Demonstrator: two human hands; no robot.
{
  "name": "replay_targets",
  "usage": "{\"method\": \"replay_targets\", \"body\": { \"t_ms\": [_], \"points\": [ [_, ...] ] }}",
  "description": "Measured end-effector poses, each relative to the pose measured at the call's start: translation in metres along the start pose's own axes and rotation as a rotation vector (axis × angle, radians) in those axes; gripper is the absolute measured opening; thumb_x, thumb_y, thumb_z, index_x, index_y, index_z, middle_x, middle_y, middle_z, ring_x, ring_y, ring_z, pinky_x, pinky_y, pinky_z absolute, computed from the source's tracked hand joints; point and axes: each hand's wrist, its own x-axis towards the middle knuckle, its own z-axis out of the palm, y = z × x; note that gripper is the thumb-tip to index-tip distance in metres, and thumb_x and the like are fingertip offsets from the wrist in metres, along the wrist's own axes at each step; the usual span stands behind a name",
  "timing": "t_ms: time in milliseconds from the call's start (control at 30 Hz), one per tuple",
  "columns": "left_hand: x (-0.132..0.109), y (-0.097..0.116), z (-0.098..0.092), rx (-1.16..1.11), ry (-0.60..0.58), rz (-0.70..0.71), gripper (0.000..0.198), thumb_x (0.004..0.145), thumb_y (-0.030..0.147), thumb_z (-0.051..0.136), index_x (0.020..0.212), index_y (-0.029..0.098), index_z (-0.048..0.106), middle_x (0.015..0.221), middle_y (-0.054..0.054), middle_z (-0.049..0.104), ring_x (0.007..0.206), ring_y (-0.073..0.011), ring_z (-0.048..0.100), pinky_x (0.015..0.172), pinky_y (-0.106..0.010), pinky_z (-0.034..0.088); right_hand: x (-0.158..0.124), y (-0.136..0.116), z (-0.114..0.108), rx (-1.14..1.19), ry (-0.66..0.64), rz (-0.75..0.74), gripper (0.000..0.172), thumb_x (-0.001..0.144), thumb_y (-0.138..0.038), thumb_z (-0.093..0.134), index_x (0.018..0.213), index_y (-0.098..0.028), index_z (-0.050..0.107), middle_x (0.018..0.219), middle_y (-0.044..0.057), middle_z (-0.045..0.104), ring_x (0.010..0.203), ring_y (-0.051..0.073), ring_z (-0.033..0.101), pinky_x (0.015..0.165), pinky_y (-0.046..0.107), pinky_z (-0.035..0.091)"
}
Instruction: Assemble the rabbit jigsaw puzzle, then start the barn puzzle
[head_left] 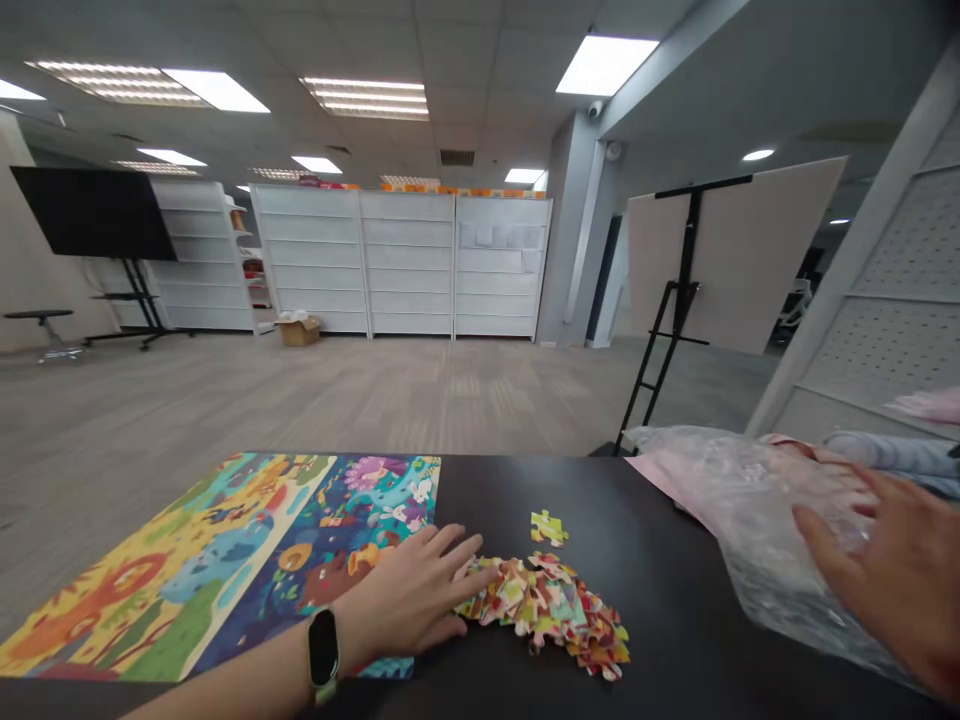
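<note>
A heap of multicoloured die-cut cardboard jigsaw pieces point(544, 615) lies on a black tabletop point(675, 560), just beside a bright illustrated jungle-animal puzzle picture point(300, 560) in the head camera's view. A lone yellow jigsaw piece point(549, 528) sits apart, just beyond the heap. The person's left hand point(409, 590), wearing a black smartwatch point(324, 648), lies open and nearly flat, fingers spread, its fingertips against the heap's left edge; no piece is visibly gripped. The right hand point(892, 565), fingers splayed and half open, rests on a crumpled clear plastic bag point(757, 525) at the table's right side, with no firm grip evident. Pale pink material point(675, 485) shows beside and beneath the plastic, and a rolled blue-grey fabric point(885, 452) lies beyond it. At this stage the pieces remain mostly gathered in one loose pile, off the illustrated picture. Behind the table, a grey carpeted floor point(315, 395) stretches to white shelving units point(397, 260), with a small cardboard box point(298, 331) at their foot. A black wheeled display screen point(94, 212) stands at left, while a pale board on a black easel point(739, 255) and a white pegboard panel point(885, 300) stand at right
</note>
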Motion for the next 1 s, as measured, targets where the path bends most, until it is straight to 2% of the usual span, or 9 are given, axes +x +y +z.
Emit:
{"method": "replay_targets", "body": {
  "t_ms": [33,67,200,267,367,467,667,867,1000],
  "points": [
    [-0.001,-0.002,0.0,0.009,-0.015,0.019,0.074,0.091,0.047,0.067,0.153,0.031,0.029,0.151,-0.016,0.047,0.132,-0.0394,0.048,0.1,-0.052,0.047,-0.006,-0.023,0.007,0.003,0.034,0.005,0.047,0.092,-0.048,0.052,0.127,-0.019,0.063,0.137,0.023,0.058,0.133,0.043,0.051,0.109,0.055,0.04],
    [-0.001,-0.004,0.001,0.009,-0.034,0.031,0.075,0.091,0.047,0.067,0.153,0.031,0.029,0.151,-0.016,0.047,0.129,-0.0392,0.051,0.098,-0.052,0.048,-0.011,-0.049,0.016,0.07,-0.01,-0.052,0.047,0.089,-0.047,0.055,0.125,-0.018,0.063,0.132,0.023,0.061,0.127,0.043,0.055,0.109,0.056,0.041],
    [-0.004,-0.009,0.0,0.002,-0.103,0.029,0.074,0.087,0.041,0.07,0.149,0.023,0.034,0.141,-0.016,0.055,0.111,-0.0337,0.061,0.09,-0.045,0.052,-0.019,-0.138,0.075,0.431,-0.596,-0.135,0.035,0.093,-0.035,0.051,0.121,-0.031,0.071,0.136,0.008,0.064,0.123,0.031,0.061,0.106,0.047,0.049],
    [-0.006,-0.009,-0.002,0.027,-0.116,0.019,0.066,0.088,0.037,0.07,0.144,0.021,0.04,0.128,-0.012,0.062,0.102,-0.0298,0.063,0.083,-0.04,0.053,-0.019,-0.16,0.107,0.562,-0.723,-0.13,0.036,0.089,-0.033,0.057,0.121,-0.032,0.073,0.139,0.006,0.063,0.128,0.031,0.058,0.111,0.05,0.045],
    [-0.007,-0.01,-0.005,0.098,-0.1,0.035,0.063,0.088,0.046,0.072,0.14,0.024,0.042,0.116,-0.007,0.064,0.092,-0.0258,0.063,0.07,-0.035,0.051,-0.019,-0.166,0.144,0.674,-0.777,-0.111,0.027,0.082,-0.035,0.067,0.107,-0.031,0.079,0.126,0.007,0.072,0.119,0.033,0.063,0.106,0.051,0.048],
    [-0.001,-0.012,-0.006,0.162,-0.042,0.117,0.061,0.091,0.058,0.065,0.14,0.029,0.043,0.113,-0.005,0.063,0.088,-0.0231,0.061,0.064,-0.033,0.046,-0.023,-0.159,0.165,0.646,-0.763,-0.121,0.027,0.087,-0.042,0.063,0.106,-0.031,0.079,0.124,0.008,0.072,0.114,0.032,0.065,0.103,0.049,0.05],
    [0.031,-0.017,0.0,0.093,0.049,0.246,0.048,0.1,0.06,0.046,0.141,0.035,0.045,0.117,-0.003,0.061,0.087,-0.0204,0.06,0.067,-0.033,0.045,-0.022,-0.156,0.166,0.614,-0.742,-0.143,0.031,0.09,-0.048,0.059,0.106,-0.029,0.077,0.115,0.008,0.075,0.105,0.032,0.069,0.093,0.044,0.055],
    [0.044,-0.02,0.013,-0.266,0.179,-0.018,0.065,0.093,0.059,0.06,0.147,0.029,0.041,0.135,-0.01,0.055,0.114,-0.0279,0.058,0.096,-0.038,0.05,-0.013,-0.164,0.158,0.531,-0.771,-0.148,0.028,0.093,-0.039,0.055,0.109,-0.029,0.075,0.11,0.007,0.075,0.103,0.029,0.068,0.094,0.044,0.054],
    [0.04,-0.029,0.031,-0.515,0.362,-0.242,0.048,0.1,0.04,0.048,0.146,0.027,0.044,0.135,-0.011,0.058,0.119,-0.0266,0.059,0.099,-0.038,0.05,-0.008,-0.165,0.146,0.508,-0.707,-0.097,0.027,0.093,-0.037,0.054,0.105,-0.028,0.077,0.116,0.009,0.073,0.11,0.03,0.065,0.101,0.048,0.05]
  ]
}}
